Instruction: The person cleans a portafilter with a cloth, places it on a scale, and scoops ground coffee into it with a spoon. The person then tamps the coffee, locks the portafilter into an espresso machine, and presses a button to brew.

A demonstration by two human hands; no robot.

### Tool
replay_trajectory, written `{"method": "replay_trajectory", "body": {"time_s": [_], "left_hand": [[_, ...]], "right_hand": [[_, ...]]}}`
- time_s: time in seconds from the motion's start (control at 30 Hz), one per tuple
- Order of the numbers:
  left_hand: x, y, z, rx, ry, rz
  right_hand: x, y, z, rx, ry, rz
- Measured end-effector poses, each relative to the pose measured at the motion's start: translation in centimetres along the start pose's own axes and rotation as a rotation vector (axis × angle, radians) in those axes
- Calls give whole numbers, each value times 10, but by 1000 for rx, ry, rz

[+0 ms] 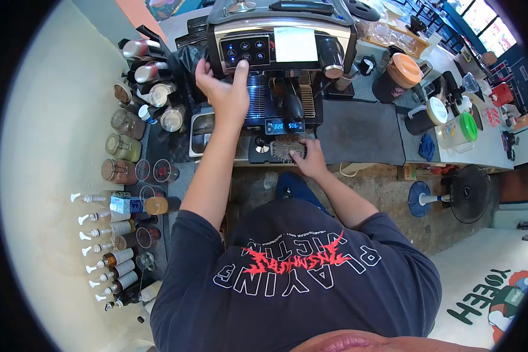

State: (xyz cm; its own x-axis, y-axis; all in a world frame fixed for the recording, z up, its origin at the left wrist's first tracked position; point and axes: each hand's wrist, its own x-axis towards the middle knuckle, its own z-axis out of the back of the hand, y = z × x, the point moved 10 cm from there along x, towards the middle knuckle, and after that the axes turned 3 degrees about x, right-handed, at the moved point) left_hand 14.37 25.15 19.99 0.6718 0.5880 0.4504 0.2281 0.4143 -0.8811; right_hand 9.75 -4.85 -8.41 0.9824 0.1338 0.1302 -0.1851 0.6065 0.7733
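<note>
My left hand [226,97] is raised at the front of an espresso machine [214,56]. Its fingers are apart, and the thumb tip is at the lower edge of the touch-button panel [244,51]. Below the machine's group, a portafilter [288,100] with a black handle is over a small scale [284,126] with a lit blue display. My right hand [312,159] is at the counter's front edge, thumb and fingers closed on a rumpled grey-brown cloth [284,151]. Beside the cloth, a metal tamper [261,145] rests on a black mat.
Jars [123,146] and pump bottles [108,232] line the left wall. A dark mat [361,132] covers the counter on the right, with lidded pitchers [425,117] beyond it. A metal container [200,135] sits left of the drip tray. A fan [469,193] stands on the floor.
</note>
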Motion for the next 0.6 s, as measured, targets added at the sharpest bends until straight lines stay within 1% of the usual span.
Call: {"method": "replay_trajectory", "body": {"time_s": [0.07,0.1,0.2,0.23,0.33,0.4,0.43,0.47,0.53,0.57,0.6], "left_hand": [[-19,16,14,-102,-41,-40],[-28,28,21,-97,-51,-62],[-55,74,27,-85,22,93],[-62,89,27,-10,9,112],[-84,125,-2,-142,216,256],[-93,130,-27,-47,356,229],[-98,134,-40,-64,406,238],[-101,139,-52,-35,436,246],[-102,123,-64,84,448,205],[-102,112,-69,157,480,184],[-104,114,-77,185,523,205]], "right_hand": [[-10,8,16,4,-152,-29],[-14,14,25,7,-229,-49],[-22,39,33,3,-292,-44],[-21,50,34,6,-287,-39],[-5,82,36,1,-269,-34],[9,96,33,-21,-250,-62],[17,101,30,-15,-231,-55],[23,105,27,-35,-232,-65],[33,112,19,-78,-235,-96],[37,110,13,-115,-212,-165],[41,109,7,-154,-194,-193]]}}
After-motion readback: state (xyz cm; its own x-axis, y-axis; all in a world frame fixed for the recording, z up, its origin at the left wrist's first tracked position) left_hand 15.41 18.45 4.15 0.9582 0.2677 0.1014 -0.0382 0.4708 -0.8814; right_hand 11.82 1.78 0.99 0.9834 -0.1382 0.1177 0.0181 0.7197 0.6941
